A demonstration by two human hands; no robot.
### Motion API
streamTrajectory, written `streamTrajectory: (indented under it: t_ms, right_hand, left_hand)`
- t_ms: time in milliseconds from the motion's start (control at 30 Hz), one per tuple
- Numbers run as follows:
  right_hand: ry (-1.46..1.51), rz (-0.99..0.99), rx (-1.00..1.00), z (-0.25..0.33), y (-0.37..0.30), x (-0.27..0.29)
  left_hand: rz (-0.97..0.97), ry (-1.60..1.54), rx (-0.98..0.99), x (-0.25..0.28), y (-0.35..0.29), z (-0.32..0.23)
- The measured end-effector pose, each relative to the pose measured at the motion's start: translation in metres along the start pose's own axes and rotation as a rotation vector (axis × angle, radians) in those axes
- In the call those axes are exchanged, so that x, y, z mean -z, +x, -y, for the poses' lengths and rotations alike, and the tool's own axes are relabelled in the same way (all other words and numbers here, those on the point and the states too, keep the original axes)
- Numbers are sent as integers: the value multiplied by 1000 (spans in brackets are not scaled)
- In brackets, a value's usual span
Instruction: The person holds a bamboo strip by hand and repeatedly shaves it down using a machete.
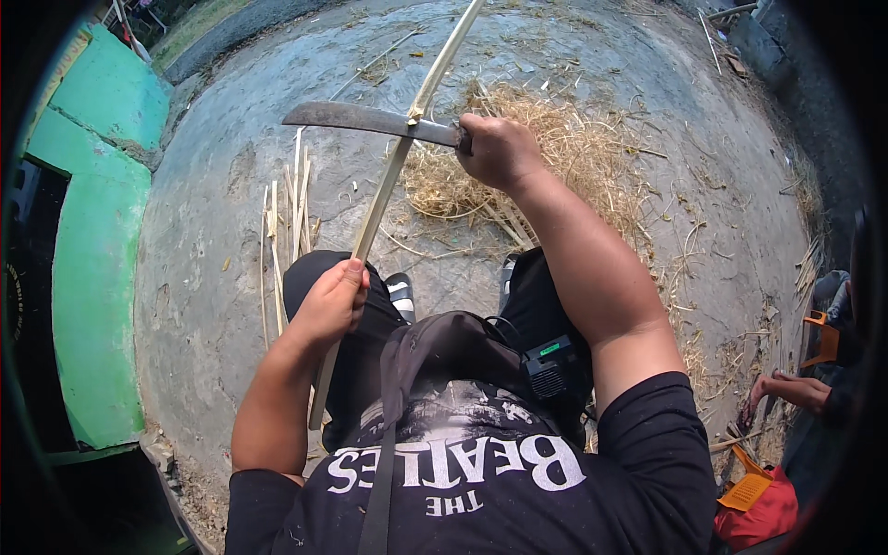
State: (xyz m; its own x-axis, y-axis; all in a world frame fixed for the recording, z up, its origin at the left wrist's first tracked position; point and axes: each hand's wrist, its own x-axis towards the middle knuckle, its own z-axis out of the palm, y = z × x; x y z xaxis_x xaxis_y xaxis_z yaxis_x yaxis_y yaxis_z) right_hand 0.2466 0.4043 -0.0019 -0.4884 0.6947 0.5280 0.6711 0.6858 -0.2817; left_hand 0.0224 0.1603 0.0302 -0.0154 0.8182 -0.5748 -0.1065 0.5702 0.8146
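Across the whole frame, a rough grey concrete ground (pixel 222 185), cracked and dusty, curved by the lens. At the left edge, a smooth painted green wall (pixel 97 277).

In the upper centre and right, a loose, tangled heap of pale, dry, curly shavings (pixel 573 157). At centre left on the ground, a small bundle of split strips (pixel 282 222), thin, flat and straw-coloured.

From the top centre down to the lower centre, a long bamboo strip (pixel 379 208), narrow, stiff and pale yellow, slanting across the lap. Crossing it in the upper centre, a big knife (pixel 370 120) with a broad, dull grey, worn metal blade, its edge biting into the strip just left of the handle.

Left hand (pixel 333 301), centre of frame, clenched around the lower part of the bamboo strip, bracing it against the thigh. Right hand (pixel 499 148), upper centre, closed tight on the knife handle, blade laid flat to the left.

Judged from this: best done with a shallow blade angle, along the grain and away from the body. Steady, even strokes rather than hacking, for thin curls and no gouges. Firm grip below, well apart from the blade. Likely risk: a slip off the hard, smooth skin.

At the lower right edge, another person's hand (pixel 800 388) near a red bag (pixel 758 509).
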Motion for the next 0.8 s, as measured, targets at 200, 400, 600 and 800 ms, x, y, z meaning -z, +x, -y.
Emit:
streamTrajectory:
  t_ms: [200,400,600,800]
  right_hand:
    - [13,26,62,0,3,7]
    - [-141,-198,189,-4,6,8]
    - [-135,-238,175,-5,5,11]
    - [-12,85,359,20,-3,3]
  left_hand:
    - [17,-59,12,-2,-14,6]
    - [90,-58,-28,3,-13,14]
    - [141,-98,8,3,-19,2]
    - [12,18,-7,-4,-8,17]
